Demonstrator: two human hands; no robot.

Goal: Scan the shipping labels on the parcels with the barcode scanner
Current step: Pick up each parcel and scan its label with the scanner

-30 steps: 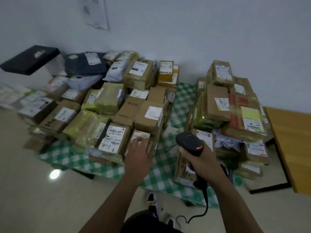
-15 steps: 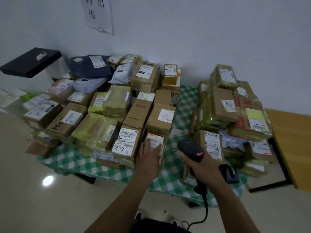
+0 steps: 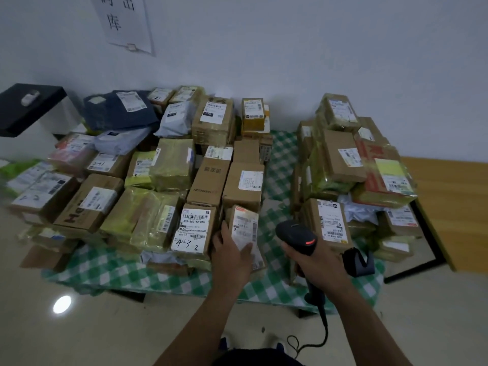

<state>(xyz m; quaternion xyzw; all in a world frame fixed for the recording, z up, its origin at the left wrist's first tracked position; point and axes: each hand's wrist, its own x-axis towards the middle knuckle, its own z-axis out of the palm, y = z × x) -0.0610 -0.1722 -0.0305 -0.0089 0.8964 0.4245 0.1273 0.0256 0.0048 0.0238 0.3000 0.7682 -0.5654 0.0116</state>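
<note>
Two piles of parcels with white shipping labels lie on a green checked cloth (image 3: 266, 286). My left hand (image 3: 231, 256) grips a small taped parcel (image 3: 244, 228) at the front of the left pile, thumb across its label, tilting it up. Beside it stands a brown box with a label marked 432 (image 3: 192, 231). My right hand (image 3: 315, 262) holds a black barcode scanner (image 3: 295, 235) by its handle, its head with a red light pointing at the small parcel from the right. The scanner's cable (image 3: 320, 328) hangs down to the floor.
The right pile of parcels (image 3: 351, 170) stands close behind the scanner. A black scanner stand (image 3: 357, 261) sits at the cloth's front right. A wooden surface (image 3: 454, 196) lies at the far right, a black shelf (image 3: 23, 107) at the far left. A paper sign (image 3: 122, 22) hangs on the wall.
My left hand went from resting flat on the small parcel to gripping it and tilting it up. The scanner moved a little closer to it. The view shifted nearer the table.
</note>
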